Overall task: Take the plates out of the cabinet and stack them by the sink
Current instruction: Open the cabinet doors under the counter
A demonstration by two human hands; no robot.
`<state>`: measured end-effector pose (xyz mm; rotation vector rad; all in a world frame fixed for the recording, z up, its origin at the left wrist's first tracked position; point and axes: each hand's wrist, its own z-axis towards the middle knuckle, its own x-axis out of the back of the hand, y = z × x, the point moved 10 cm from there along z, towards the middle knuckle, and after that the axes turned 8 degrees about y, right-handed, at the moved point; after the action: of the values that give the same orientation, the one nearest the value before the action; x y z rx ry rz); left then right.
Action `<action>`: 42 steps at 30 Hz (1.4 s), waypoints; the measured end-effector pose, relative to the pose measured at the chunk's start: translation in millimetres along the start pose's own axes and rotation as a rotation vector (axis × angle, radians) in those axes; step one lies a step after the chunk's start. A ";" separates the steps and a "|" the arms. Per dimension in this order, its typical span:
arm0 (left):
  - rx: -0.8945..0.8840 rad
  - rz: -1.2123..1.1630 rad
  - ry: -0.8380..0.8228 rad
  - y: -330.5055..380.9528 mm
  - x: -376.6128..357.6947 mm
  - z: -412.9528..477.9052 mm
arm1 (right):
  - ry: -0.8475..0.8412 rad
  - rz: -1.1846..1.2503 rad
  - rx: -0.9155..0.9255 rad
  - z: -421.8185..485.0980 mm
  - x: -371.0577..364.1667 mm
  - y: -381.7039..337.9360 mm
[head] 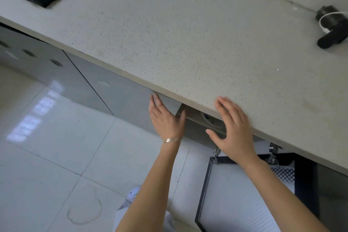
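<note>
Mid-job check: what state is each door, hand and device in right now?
Grey cabinet door: ajar, corner out from under the countertop.
Black-framed door: swung wide open.
Cabinet doors further left: closed.
Left hand: fingers flat on that door.
Right hand: open, fingers straight at the countertop edge.
Black device: white cable attached.
Plates: none in view.

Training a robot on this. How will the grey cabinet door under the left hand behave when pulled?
Likely stiff: the cabinet door is a flat panel. Probably slippery: glossy face, no handle visible. Standing ajar, it should swing, not slide.
</note>
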<state>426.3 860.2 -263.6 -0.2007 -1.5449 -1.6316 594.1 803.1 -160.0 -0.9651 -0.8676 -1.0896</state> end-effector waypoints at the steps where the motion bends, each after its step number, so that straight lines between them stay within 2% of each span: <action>1: -0.088 0.013 -0.032 3.5 2.7 -8.3 | -0.005 -0.007 0.001 0.1 -0.1 0.1; 3: -0.224 0.027 -0.101 4.2 7.2 -25.2 | -0.015 -0.027 0.005 -1.1 -1.9 0.1; 5: -0.263 0.009 -0.126 -0.2 12.9 -31.3 | -0.007 -0.041 0.008 -2.3 -3.1 -0.1; 12: -0.243 -0.052 -0.048 24.7 22.5 4.6 | 0.042 -0.100 0.017 -4.2 -3.4 -4.1; 17: -0.180 -0.277 -0.082 23.1 19.4 -3.2 | 0.072 -0.155 0.016 -8.7 -6.8 -6.8; 21: -0.252 -0.203 -0.121 14.5 18.9 -9.2 | 0.072 -0.141 -0.010 -9.5 -5.2 -9.6; 24: -0.187 -0.283 -0.199 3.7 16.7 -9.4 | 0.060 -0.127 -0.009 -9.1 -4.3 -11.1; 28: 0.051 -0.636 -0.304 10.8 14.3 -0.7 | 0.031 -0.107 -0.021 -8.0 -4.9 -11.0; 31: 0.167 -0.771 -0.354 18.9 10.8 5.4 | 0.014 -0.092 -0.027 -8.0 -4.7 -10.2; 37: 0.273 -0.870 -0.470 17.1 6.9 8.2 | -0.010 -0.092 -0.038 -8.5 -6.7 -9.7; 42: 0.306 -0.875 -0.496 7.3 15.1 -1.5 | -0.029 -0.109 -0.037 -10.5 -8.6 -9.6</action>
<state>422.3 853.0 -248.9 0.3118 -2.4640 -2.0421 583.8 794.2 -169.6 -0.9750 -0.9356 -1.1905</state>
